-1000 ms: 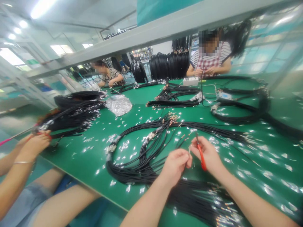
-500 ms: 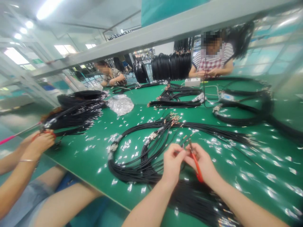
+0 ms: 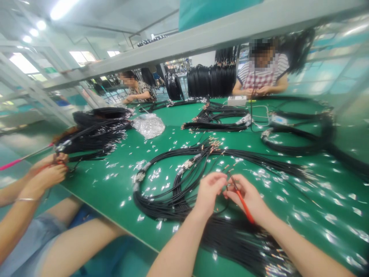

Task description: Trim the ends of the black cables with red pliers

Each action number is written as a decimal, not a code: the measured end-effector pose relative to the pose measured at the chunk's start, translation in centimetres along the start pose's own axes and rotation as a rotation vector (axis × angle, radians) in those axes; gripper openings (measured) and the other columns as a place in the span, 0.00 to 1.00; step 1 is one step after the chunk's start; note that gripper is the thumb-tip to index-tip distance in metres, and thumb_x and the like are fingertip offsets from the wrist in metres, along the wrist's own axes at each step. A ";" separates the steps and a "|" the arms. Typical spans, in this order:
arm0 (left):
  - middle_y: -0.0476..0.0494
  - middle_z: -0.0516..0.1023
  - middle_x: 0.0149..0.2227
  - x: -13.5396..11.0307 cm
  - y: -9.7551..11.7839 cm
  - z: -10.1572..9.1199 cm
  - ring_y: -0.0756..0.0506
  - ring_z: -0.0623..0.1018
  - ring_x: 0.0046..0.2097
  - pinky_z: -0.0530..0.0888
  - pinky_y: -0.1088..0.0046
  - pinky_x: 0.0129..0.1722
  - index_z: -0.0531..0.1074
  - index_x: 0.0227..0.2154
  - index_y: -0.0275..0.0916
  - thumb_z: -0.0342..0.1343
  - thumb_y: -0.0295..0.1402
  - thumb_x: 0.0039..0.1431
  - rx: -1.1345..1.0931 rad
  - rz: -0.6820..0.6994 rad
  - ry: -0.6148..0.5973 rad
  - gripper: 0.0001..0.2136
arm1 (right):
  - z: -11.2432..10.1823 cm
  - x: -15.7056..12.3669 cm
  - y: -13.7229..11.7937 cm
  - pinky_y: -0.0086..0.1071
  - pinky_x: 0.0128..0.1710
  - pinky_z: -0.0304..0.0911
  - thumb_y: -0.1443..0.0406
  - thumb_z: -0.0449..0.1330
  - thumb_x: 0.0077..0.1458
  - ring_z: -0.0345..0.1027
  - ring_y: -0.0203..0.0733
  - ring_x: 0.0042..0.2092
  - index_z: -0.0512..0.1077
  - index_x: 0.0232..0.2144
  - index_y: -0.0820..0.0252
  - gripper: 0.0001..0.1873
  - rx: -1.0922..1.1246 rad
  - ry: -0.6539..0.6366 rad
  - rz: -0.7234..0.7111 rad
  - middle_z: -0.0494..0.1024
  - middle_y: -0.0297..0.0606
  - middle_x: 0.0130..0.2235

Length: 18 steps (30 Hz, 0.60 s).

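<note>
My left hand (image 3: pixel 210 191) pinches the end of a thin black cable (image 3: pixel 221 175) over the green table (image 3: pixel 201 127). My right hand (image 3: pixel 250 196) grips a red-handled tool (image 3: pixel 244 204), its tip meeting the cable end between my fingers. Both hands hover above a looped bundle of black cables with metal ends (image 3: pixel 173 181). More black cables (image 3: pixel 245 246) lie under my forearms at the near edge.
Small shiny scraps litter the table. A clear plastic bag (image 3: pixel 149 125) and further cable bundles (image 3: pixel 98 132) lie farther back. A person's hands (image 3: pixel 49 171) work at the left with a red tool. Two other people sit at the far side.
My hands came together: the left hand closed in on the tool tip, and both shifted slightly toward the cable loop. The view drifted a little to the left.
</note>
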<state>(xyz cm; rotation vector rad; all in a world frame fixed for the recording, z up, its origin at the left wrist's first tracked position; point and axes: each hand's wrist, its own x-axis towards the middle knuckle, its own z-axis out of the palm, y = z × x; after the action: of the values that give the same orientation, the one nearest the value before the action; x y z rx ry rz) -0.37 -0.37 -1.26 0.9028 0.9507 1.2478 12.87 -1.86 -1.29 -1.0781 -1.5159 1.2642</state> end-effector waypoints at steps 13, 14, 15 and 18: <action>0.46 0.71 0.27 -0.1 -0.7 0.7 0.51 0.68 0.27 0.65 0.74 0.29 0.67 0.20 0.34 0.57 0.32 0.46 -0.125 -0.027 -0.168 0.07 | -0.5 0.6 0.4 0.33 0.32 0.64 0.57 0.62 0.44 0.69 0.38 0.28 0.57 0.33 0.55 0.19 0.096 0.058 0.045 0.70 0.29 0.24; 0.46 0.70 0.26 -0.1 -0.7 0.8 0.51 0.68 0.27 0.65 0.74 0.29 0.66 0.20 0.34 0.57 0.32 0.46 -0.130 -0.036 -0.165 0.07 | -0.6 0.7 0.4 0.33 0.31 0.64 0.56 0.63 0.43 0.68 0.38 0.28 0.57 0.33 0.55 0.20 0.084 0.059 0.052 0.70 0.29 0.24; 0.47 0.70 0.25 -0.1 -0.7 0.8 0.51 0.68 0.28 0.64 0.74 0.30 0.66 0.19 0.34 0.56 0.31 0.45 -0.138 -0.039 -0.148 0.07 | -0.7 0.7 0.3 0.33 0.31 0.64 0.55 0.63 0.43 0.68 0.38 0.27 0.58 0.32 0.55 0.20 0.052 0.059 0.053 0.70 0.29 0.24; 0.48 0.68 0.23 0.0 -0.4 0.9 0.52 0.68 0.28 0.64 0.75 0.31 0.65 0.19 0.34 0.56 0.30 0.45 -0.199 -0.034 -0.070 0.07 | -1.4 0.6 -0.8 0.30 0.29 0.62 0.53 0.61 0.44 0.65 0.36 0.26 0.63 0.29 0.57 0.16 -0.129 0.035 0.027 0.69 0.30 0.24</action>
<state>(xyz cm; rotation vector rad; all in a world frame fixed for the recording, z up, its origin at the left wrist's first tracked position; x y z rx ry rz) 0.59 -0.47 -1.27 0.7661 0.7688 1.2496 13.99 -1.00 -0.30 -1.2012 -1.5790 1.1722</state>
